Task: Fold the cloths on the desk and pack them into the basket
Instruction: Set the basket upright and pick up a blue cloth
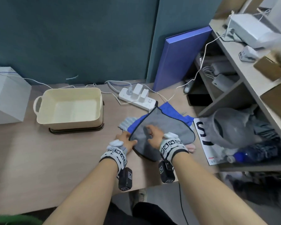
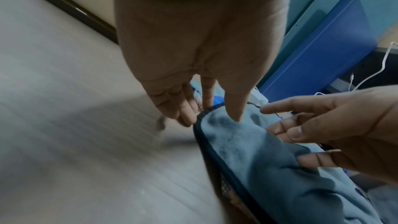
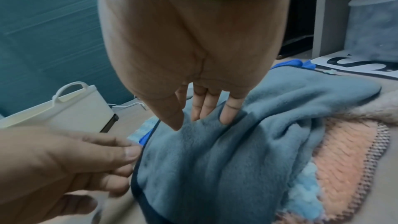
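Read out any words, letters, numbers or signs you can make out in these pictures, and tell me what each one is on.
"S": large black letter on the white printed sheet lying at the desk's right edge; the black strokes below it are partly covered and unreadable.
Black-and-white square marker patterns, no words, on the white wrist straps of the left hand and right hand.
Cream plastic basket, grey cloth, white power strip: no readable text.

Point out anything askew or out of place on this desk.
The cloths lie in a rumpled heap: the grey cloth sits crooked over a blue cloth, and its near edge overhangs the desk. The basket holds nothing.
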A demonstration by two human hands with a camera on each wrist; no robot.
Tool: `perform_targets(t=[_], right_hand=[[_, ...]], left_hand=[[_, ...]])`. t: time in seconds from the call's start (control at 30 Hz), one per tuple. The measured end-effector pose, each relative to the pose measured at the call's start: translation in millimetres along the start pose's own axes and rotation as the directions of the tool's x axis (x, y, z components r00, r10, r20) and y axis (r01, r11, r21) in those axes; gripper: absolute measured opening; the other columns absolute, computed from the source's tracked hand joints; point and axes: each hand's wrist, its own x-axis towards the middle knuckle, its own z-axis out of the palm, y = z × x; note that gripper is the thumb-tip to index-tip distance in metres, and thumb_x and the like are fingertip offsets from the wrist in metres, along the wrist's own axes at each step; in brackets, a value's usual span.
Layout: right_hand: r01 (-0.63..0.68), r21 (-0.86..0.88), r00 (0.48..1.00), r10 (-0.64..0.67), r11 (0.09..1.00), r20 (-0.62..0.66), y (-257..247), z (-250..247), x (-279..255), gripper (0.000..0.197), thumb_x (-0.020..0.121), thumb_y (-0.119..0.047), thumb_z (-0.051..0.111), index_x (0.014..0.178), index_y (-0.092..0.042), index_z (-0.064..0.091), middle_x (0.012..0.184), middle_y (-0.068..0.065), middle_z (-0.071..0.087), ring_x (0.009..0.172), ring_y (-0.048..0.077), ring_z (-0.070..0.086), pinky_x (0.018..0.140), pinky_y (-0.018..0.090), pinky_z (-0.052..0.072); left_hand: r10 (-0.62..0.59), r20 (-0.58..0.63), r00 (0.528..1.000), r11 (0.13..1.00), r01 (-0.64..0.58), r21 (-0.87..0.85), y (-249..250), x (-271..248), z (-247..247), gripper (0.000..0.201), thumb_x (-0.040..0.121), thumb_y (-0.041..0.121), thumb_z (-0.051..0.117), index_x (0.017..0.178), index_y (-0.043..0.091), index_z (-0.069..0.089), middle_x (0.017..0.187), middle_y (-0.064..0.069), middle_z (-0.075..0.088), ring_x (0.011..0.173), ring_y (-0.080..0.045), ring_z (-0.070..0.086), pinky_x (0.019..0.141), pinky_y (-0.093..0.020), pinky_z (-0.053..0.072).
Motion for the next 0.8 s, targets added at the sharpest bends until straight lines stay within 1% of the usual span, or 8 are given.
perform_targets(t=[0.07, 0.13, 0.27, 0.33, 0.43, 0.6, 0.73, 0.8], right_hand=[[0.029, -0.037, 0.999, -0.028, 0.999, 0.036, 6, -2, 2, 0.078, 0.078, -0.015, 0.058, 0.148, -0.044, 0.037, 0.133, 0.005, 0.059, 0.123, 0.030, 0.057, 0.107, 0.045, 0.049], [0.085, -0.046, 0.995, -0.083, 0.995, 0.061, 4, -6, 2, 0.085, 0.077, -0.017, 0.052, 0.150, -0.052, 0.027, 0.132, 0.005, 0.059, 0.121, 0.030, 0.058, 0.106, 0.045, 0.049], [0.179, -0.078, 0.982, -0.173, 0.981, 0.074, -3, -21, 4, 0.076, 0.089, -0.010, 0.051, 0.151, -0.052, 0.038, 0.111, 0.001, 0.053, 0.104, 0.028, 0.063, 0.096, 0.040, 0.053], [0.224, -0.124, 0.974, -0.219, 0.967, 0.053, -12, -31, 3, 0.054, 0.092, -0.010, 0.059, 0.139, -0.036, 0.058, 0.113, 0.004, 0.050, 0.110, 0.030, 0.059, 0.097, 0.033, 0.047], [0.267, -0.234, 0.963, -0.270, 0.935, 0.019, -25, -51, 4, 0.031, 0.089, -0.032, 0.074, 0.118, -0.025, 0.066, 0.120, 0.005, 0.045, 0.119, 0.028, 0.047, 0.095, 0.033, 0.038], [0.280, -0.397, 0.951, -0.308, 0.874, -0.008, -47, -100, 0, 0.034, 0.081, -0.061, 0.071, 0.101, -0.035, 0.064, 0.124, -0.001, 0.052, 0.124, 0.025, 0.044, 0.103, 0.042, 0.038], [0.290, -0.323, 0.942, -0.329, 0.901, -0.072, -69, -128, -9, 0.047, 0.075, -0.068, 0.071, 0.081, -0.023, 0.062, 0.095, 0.000, 0.063, 0.093, 0.026, 0.060, 0.082, 0.036, 0.050], [0.310, -0.262, 0.932, -0.346, 0.914, -0.105, -82, -138, -16, 0.048, 0.068, -0.072, 0.069, 0.080, -0.026, 0.064, 0.091, -0.002, 0.065, 0.086, 0.023, 0.063, 0.080, 0.035, 0.053]], left_hand=[[-0.013, -0.051, 0.999, 0.999, 0.011, -0.042, 6, -3, 10, 0.031, 0.063, 0.055, 0.076, 0.086, 0.037, 0.064, 0.094, 0.001, 0.067, 0.080, -0.022, 0.067, 0.080, -0.032, 0.056], [0.026, -0.088, 0.996, 0.990, -0.038, -0.137, 13, -10, 10, 0.019, 0.065, 0.042, 0.078, 0.069, 0.036, 0.060, 0.082, -0.001, 0.066, 0.065, -0.019, 0.059, 0.068, -0.029, 0.053], [0.168, -0.078, 0.983, 0.966, -0.180, -0.187, 32, -30, -10, 0.025, 0.083, 0.010, 0.074, 0.076, 0.022, 0.054, 0.065, 0.006, 0.049, 0.060, -0.012, 0.043, 0.061, -0.028, 0.036], [0.229, -0.096, 0.969, 0.958, -0.242, -0.155, 38, -39, -31, 0.026, 0.085, 0.007, 0.072, 0.078, 0.024, 0.054, 0.066, 0.008, 0.047, 0.060, -0.009, 0.042, 0.061, -0.026, 0.034], [0.233, -0.142, 0.962, 0.961, -0.251, -0.120, 44, -48, -60, 0.026, 0.087, 0.011, 0.070, 0.081, 0.030, 0.054, 0.070, 0.008, 0.051, 0.063, -0.009, 0.045, 0.061, -0.026, 0.036], [0.210, -0.341, 0.916, 0.957, -0.263, -0.119, 58, -68, -110, 0.014, 0.094, 0.000, 0.055, 0.095, 0.013, 0.049, 0.077, -0.001, 0.049, 0.062, -0.013, 0.037, 0.055, -0.020, 0.034], [0.169, -0.482, 0.860, 0.954, -0.266, -0.141, 64, -78, -136, 0.017, 0.078, 0.013, 0.048, 0.063, 0.011, 0.055, 0.066, -0.004, 0.050, 0.057, -0.023, 0.033, 0.054, -0.030, 0.034], [0.229, -0.505, 0.832, 0.957, -0.288, -0.039, 60, -83, -143, 0.029, 0.082, 0.001, 0.042, 0.068, 0.012, 0.064, 0.073, 0.000, 0.059, 0.056, -0.019, 0.043, 0.057, -0.026, 0.041]])
